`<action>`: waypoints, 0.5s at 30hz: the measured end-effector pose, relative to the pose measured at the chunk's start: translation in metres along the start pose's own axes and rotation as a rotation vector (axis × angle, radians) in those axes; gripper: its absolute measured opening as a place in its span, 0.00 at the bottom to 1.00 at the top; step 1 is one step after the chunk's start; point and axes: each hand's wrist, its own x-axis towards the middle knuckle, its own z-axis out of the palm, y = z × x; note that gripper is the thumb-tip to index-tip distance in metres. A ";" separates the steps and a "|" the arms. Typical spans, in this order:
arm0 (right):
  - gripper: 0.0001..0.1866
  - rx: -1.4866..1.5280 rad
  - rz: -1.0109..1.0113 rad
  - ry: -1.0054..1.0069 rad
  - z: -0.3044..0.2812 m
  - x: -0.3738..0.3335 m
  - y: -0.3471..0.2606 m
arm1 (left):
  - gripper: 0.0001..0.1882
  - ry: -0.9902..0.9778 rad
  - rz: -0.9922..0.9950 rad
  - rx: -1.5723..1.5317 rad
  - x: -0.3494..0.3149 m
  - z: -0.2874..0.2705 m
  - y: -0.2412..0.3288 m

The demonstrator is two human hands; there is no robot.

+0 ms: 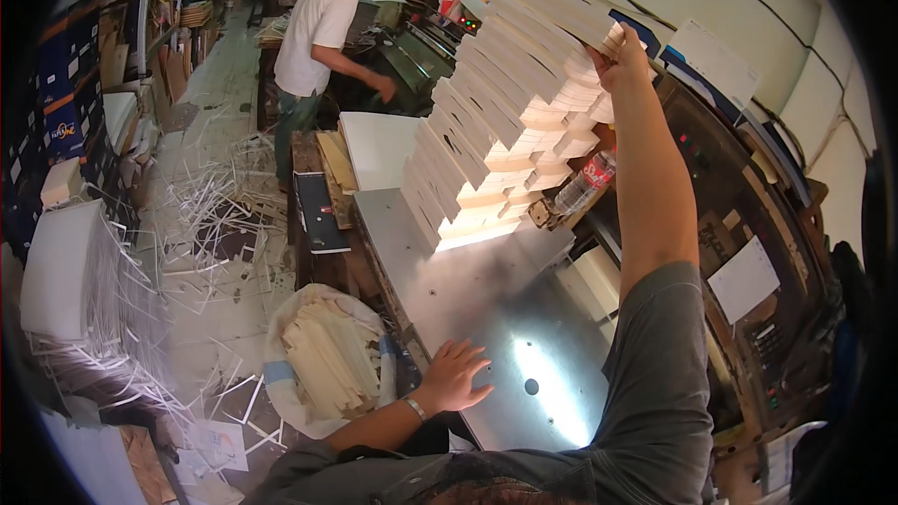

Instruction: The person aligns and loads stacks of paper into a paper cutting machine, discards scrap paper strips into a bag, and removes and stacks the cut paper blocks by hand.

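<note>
A tall, stepped stack of cut cream-white paper blocks [514, 103] stands on the far part of the bare metal table [468, 281]. My right arm stretches up and forward to its top right corner. There my right hand [625, 58] is closed on the edge of an upper paper block [599, 30]; part of the grip is hidden. My left hand [456, 379] lies with fingers spread over the near left edge of the metal table and holds nothing. A clear plastic bottle with a red label [586, 181] leans beside the stack's right side.
Left of the table, a white sack [332, 304] holds long paper offcuts. Paper strips [229, 192] litter the floor near a white paper stack [61, 271]. Beyond the table a person in a white shirt [318, 28] works at a machine. A dark machine [711, 224] borders the right.
</note>
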 end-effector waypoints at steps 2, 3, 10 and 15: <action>0.17 -0.015 0.013 -0.001 -0.007 0.007 -0.003 | 0.26 -0.005 0.010 0.000 0.002 0.000 0.001; 0.16 -0.034 0.029 -0.010 -0.011 0.010 -0.005 | 0.26 -0.002 0.014 -0.001 0.003 0.000 0.002; 0.22 0.012 0.050 0.053 -0.015 -0.011 0.008 | 0.27 -0.042 -0.013 0.013 0.003 0.001 0.002; 0.45 0.027 0.188 0.214 -0.033 -0.032 0.005 | 0.27 -0.062 -0.027 0.024 0.002 0.003 -0.001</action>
